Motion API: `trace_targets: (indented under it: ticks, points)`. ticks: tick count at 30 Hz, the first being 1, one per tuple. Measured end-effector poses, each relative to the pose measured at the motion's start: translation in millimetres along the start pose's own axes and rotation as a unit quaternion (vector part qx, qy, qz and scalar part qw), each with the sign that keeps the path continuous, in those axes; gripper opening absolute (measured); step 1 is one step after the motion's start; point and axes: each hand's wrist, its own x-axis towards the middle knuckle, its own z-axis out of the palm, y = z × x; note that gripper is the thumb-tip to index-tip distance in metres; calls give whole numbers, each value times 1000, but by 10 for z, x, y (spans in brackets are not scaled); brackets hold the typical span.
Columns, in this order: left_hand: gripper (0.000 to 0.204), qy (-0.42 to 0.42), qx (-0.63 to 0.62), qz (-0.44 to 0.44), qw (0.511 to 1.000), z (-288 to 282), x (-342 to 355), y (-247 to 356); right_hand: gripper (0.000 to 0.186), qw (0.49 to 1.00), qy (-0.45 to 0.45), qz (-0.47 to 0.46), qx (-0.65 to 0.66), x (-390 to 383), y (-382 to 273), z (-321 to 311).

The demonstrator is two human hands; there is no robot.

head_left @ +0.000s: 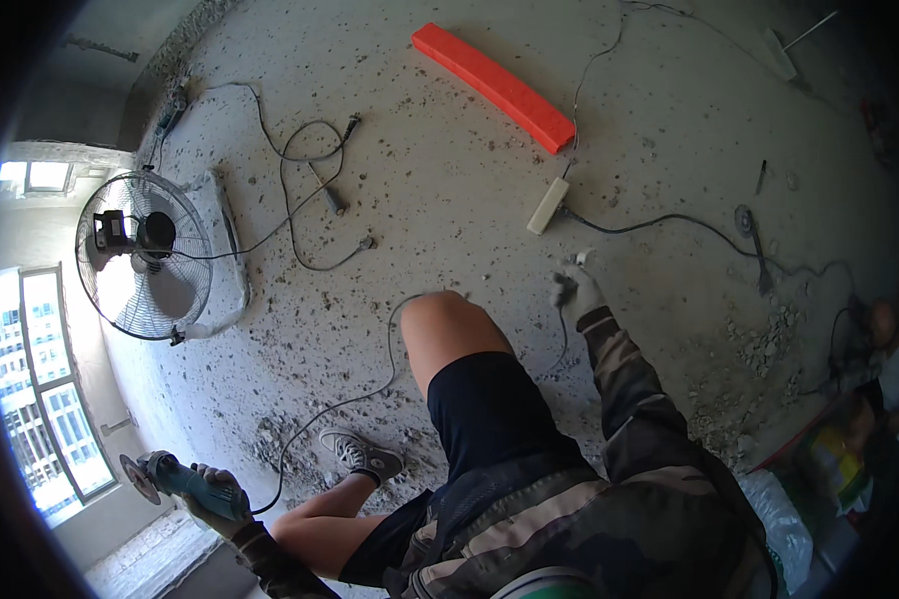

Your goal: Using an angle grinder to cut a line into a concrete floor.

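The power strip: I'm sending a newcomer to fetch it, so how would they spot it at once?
Find the long, bright red bar near the top of the view. Just below its lower right end, above the gloved right hand, lies the power strip. Its short, cream-coloured, oblong body, with a dark cable leading off rightward, sets it apart from the much longer red bar.

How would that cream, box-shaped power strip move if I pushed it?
The power strip would probably slide, not roll, because its sides look flat. The dark, thin cable reaching it might trail floppily, since it lies in curves.
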Motion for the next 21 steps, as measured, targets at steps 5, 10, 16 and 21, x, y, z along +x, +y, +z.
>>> trace_targets:
  ticks: [5,10,16,21]
  points:
    - [46,-8,13,-35,999,-167,-188,0,26,942,215,-104,-237,864,259,858]
    - [48,14,21,-62,998,-163,-159,-165,44,793,430,-322,-288,1536,238,657]
    - [50,16,13,-60,998,-217,-221,-57,41,663,415,-428,-452,581,-200,116]
    - [50,2,16,-72,997,-200,-136,-52,44,399,342,-468,-710,-115,-556,-210]
